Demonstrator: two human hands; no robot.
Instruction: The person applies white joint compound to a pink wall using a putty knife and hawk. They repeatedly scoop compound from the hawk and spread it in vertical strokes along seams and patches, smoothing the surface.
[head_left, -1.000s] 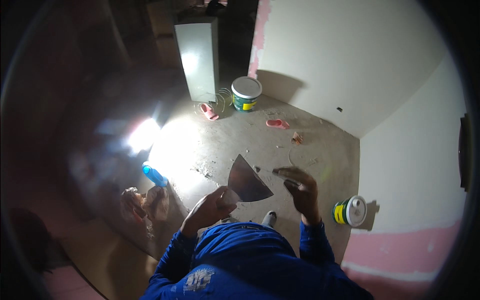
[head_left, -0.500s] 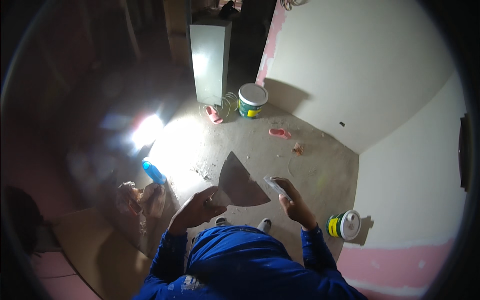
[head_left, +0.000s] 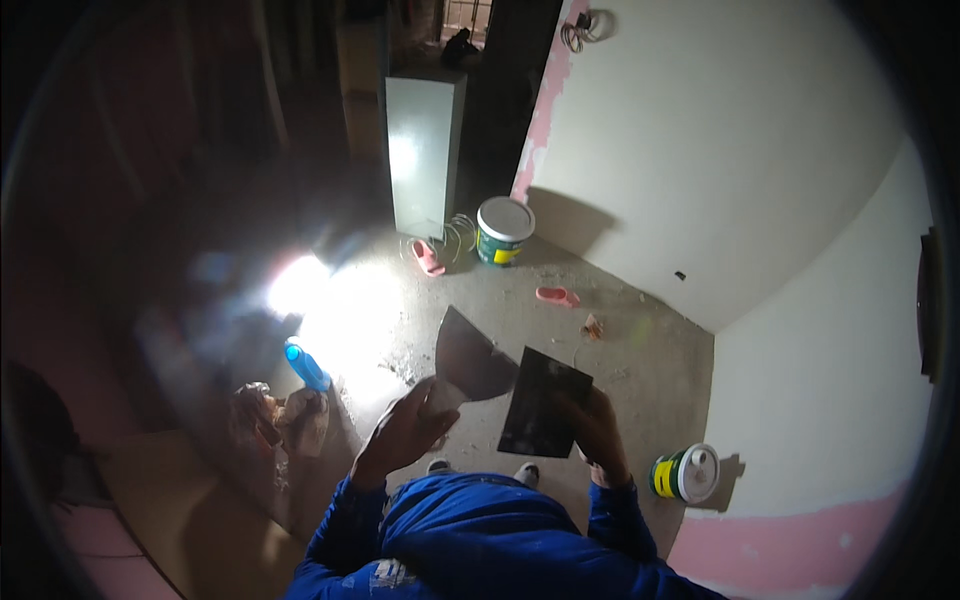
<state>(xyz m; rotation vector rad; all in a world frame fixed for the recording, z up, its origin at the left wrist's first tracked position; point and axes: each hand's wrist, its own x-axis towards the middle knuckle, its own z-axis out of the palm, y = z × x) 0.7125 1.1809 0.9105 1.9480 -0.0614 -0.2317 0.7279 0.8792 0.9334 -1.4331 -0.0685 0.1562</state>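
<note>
My left hand (head_left: 402, 437) is closed round the pale handle of a wide, fan-shaped putty knife (head_left: 470, 355). Its dark blade points away from me and tilts right. Beside the blade's right corner is a flat, dark rectangular sheet (head_left: 540, 405). My right hand (head_left: 598, 430) grips that sheet along its right side, the fingers partly hidden in shadow. What the sheet is made of cannot be made out. Both tools are in front of my body, over the floor.
Ahead on the dusty floor (head_left: 640, 375) stand a lidded bucket (head_left: 505, 220) and a tall pale box (head_left: 420, 150). Pink slippers (head_left: 557, 296) lie near them. At left are a bright lamp (head_left: 300, 285), a blue bottle (head_left: 307, 365) and crumpled bags (head_left: 300, 420); at right another bucket (head_left: 687, 473).
The sheet in my right hand has turned from nearly edge-on to showing its broad dark face, and it has come closer to the putty knife's blade. The blade has tilted slightly.
</note>
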